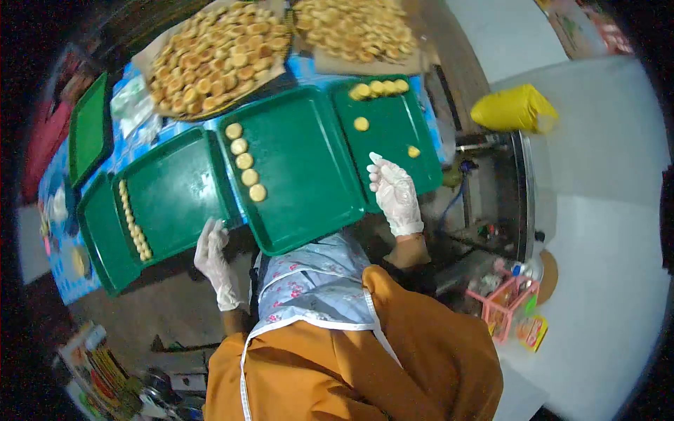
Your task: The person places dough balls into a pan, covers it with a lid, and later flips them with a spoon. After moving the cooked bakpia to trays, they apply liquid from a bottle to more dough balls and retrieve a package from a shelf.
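Note:
White gloves cover both my hands. My left hand (214, 263) is at the front corner of the left green tray (168, 186), fingers extended and loosely together, holding nothing visible. A line of small pale dough balls (131, 219) runs along that tray's left side. Over the right green tray (337, 105) is my right hand (395, 196), its fingers loosely bent and apart, nothing visible in it. That tray bears a row of yellow dough pieces (377, 89), one round piece (361, 123) and a smaller lump (413, 151). Several flattened rounds (244, 161) line the middle green tray (302, 168).
Two large heaps of browned cookies (210, 59) (354, 28) lie at the back of the table. Another green tray (90, 130) is at far left, beside crumpled clear plastic (133, 105). At right are a yellow package (516, 110) and a pink basket (502, 305).

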### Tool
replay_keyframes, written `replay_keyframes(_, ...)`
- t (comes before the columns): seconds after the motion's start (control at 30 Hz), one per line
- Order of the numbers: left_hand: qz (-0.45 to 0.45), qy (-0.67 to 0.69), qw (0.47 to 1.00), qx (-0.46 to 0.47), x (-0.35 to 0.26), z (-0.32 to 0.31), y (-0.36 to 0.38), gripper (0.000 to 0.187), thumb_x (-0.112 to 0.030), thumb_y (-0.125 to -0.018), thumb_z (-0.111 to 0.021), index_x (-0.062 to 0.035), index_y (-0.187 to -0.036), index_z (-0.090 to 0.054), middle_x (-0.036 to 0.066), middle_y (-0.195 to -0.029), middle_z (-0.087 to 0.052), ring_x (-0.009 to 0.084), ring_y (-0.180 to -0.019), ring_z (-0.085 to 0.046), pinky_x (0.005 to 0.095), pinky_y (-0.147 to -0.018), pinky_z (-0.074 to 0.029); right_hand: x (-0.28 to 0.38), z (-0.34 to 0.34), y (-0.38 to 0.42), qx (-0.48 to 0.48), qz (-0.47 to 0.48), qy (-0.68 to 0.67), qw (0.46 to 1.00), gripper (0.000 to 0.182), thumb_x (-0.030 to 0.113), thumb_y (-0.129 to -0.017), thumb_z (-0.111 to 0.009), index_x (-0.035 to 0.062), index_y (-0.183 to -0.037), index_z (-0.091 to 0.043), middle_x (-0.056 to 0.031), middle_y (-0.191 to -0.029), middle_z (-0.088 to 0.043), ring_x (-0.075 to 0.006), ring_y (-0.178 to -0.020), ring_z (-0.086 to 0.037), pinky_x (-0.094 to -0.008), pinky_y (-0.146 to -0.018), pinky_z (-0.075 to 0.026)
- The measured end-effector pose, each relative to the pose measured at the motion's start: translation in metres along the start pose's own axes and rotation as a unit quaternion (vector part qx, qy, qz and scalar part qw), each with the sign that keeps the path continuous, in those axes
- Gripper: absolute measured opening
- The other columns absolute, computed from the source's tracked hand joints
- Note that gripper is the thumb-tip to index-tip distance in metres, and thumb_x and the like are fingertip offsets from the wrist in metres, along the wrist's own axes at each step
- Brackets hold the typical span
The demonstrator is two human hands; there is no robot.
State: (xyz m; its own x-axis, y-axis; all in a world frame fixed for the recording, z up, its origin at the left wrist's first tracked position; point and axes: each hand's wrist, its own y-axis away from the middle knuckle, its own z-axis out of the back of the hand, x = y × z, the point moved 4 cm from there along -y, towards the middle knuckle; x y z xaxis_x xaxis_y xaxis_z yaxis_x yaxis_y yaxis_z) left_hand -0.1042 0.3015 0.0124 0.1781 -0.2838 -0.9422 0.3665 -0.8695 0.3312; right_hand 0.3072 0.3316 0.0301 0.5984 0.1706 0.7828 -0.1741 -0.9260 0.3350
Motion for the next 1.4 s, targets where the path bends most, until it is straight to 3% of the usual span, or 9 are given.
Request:
replay_keyframes(0.2,-0.079,-0.043,0.920,0.381,-0.010,-0.171,0.054,0.048,-0.018,-0.099,-0.058,0.0064,-0.139,-0.052,0.019,-0.140,-0.058,0.0274,-0.129,-0.055,0.0385,-0.111,-0.041,0.017,0.033,0.095,-0.159,0.066,0.020,0.985,0.040,0.011,-0.096,-0.064,-0.0041,-0.132,-0.059,-0.0102,-0.108,-0.069,-0.0125,-0.088,-0.062,-0.0263,-0.075,-0.049)
replay_keyframes(0.37,-0.416,-0.165,0.661,0.602,-0.016,-0.263,0.189,0.068,-0.029,-0.097,-0.057,-0.0012,-0.154,-0.031,0.021,-0.160,-0.030,0.0371,-0.149,-0.026,0.0463,-0.122,-0.020,0.022,0.031,0.182,-0.063,0.138,-0.062,0.987,0.061,0.042,-0.105,-0.041,-0.0034,-0.146,-0.042,-0.0171,-0.137,-0.057,-0.0250,-0.116,-0.060,-0.0355,-0.095,-0.049)
replay_keyframes(0.43,-0.503,-0.282,0.556,0.598,0.054,-0.284,0.216,0.072,-0.033,-0.094,-0.059,-0.0023,-0.153,-0.032,0.023,-0.159,-0.030,0.0399,-0.145,-0.031,0.0498,-0.119,-0.024,0.017,0.037,0.211,-0.160,0.133,-0.172,0.963,0.073,0.054,-0.105,-0.034,-0.0030,-0.150,-0.034,-0.0202,-0.149,-0.045,-0.0325,-0.136,-0.044,-0.0427,-0.112,-0.033)
replay_keyframes(0.53,0.026,-0.396,0.714,0.577,0.141,-0.291,0.200,0.060,-0.050,-0.101,-0.039,0.0020,-0.113,-0.066,0.033,-0.114,-0.064,0.0476,-0.116,-0.057,0.0535,-0.099,-0.041,0.021,0.047,0.272,-0.241,0.182,-0.201,0.932,0.076,0.059,-0.105,-0.025,-0.0007,-0.152,-0.034,-0.0236,-0.158,-0.034,-0.0364,-0.147,-0.029,-0.0500,-0.119,-0.017)
replay_keyframes(0.6,-0.146,-0.364,0.709,0.585,0.183,-0.276,0.217,0.079,-0.060,-0.103,-0.024,0.0055,-0.128,-0.060,0.030,-0.133,-0.057,0.0454,-0.130,-0.048,0.0464,-0.108,-0.037,0.014,0.061,0.304,-0.251,0.213,-0.233,0.915,0.075,0.059,-0.105,-0.024,0.0006,-0.150,-0.037,-0.0241,-0.159,-0.031,-0.0364,-0.147,-0.029,-0.0499,-0.119,-0.017)
replay_keyframes(0.67,0.063,-0.416,0.646,0.637,0.195,-0.268,0.233,0.081,-0.063,-0.102,-0.026,0.0055,-0.133,-0.057,0.030,-0.139,-0.052,0.0436,-0.136,-0.043,0.0439,-0.111,-0.035,-0.010,0.088,0.328,-0.242,0.236,-0.219,0.915,0.074,0.058,-0.104,-0.026,0.0012,-0.149,-0.041,-0.0243,-0.159,-0.031,-0.0359,-0.146,-0.031,-0.0491,-0.118,-0.020)
replay_keyframes(0.87,0.109,-0.240,0.710,0.654,0.199,-0.284,0.273,0.086,-0.068,-0.101,-0.026,0.0026,-0.146,-0.046,0.024,-0.153,-0.043,0.0313,-0.147,-0.033,0.0373,-0.119,-0.026,-0.020,0.117,0.346,-0.186,0.258,-0.313,0.895,0.069,0.055,-0.103,-0.039,0.0005,-0.144,-0.048,-0.0249,-0.154,-0.039,-0.0346,-0.137,-0.043,-0.0479,-0.112,-0.033)
replay_keyframes(1.07,0.218,-0.097,0.636,0.734,0.151,-0.328,0.311,0.099,-0.079,-0.095,-0.021,-0.0025,-0.157,-0.025,0.022,-0.163,-0.022,0.0337,-0.153,-0.016,0.0463,-0.122,-0.014,0.000,0.162,0.354,-0.193,0.252,-0.297,0.900,0.068,0.056,-0.103,-0.037,-0.0009,-0.139,-0.052,-0.0233,-0.149,-0.047,-0.0327,-0.132,-0.050,-0.0442,-0.104,-0.041)
replay_keyframes(1.4,0.399,0.103,0.555,0.723,0.174,-0.375,0.364,0.107,-0.088,-0.087,-0.022,-0.0056,-0.155,-0.032,0.021,-0.158,-0.032,0.0298,-0.135,-0.037,0.0461,-0.113,-0.027,0.097,0.159,0.371,-0.314,0.373,0.059,0.871,0.061,0.046,-0.107,-0.033,-0.0047,-0.129,-0.059,-0.0200,-0.135,-0.059,-0.0314,-0.126,-0.057,-0.0380,-0.098,-0.047)
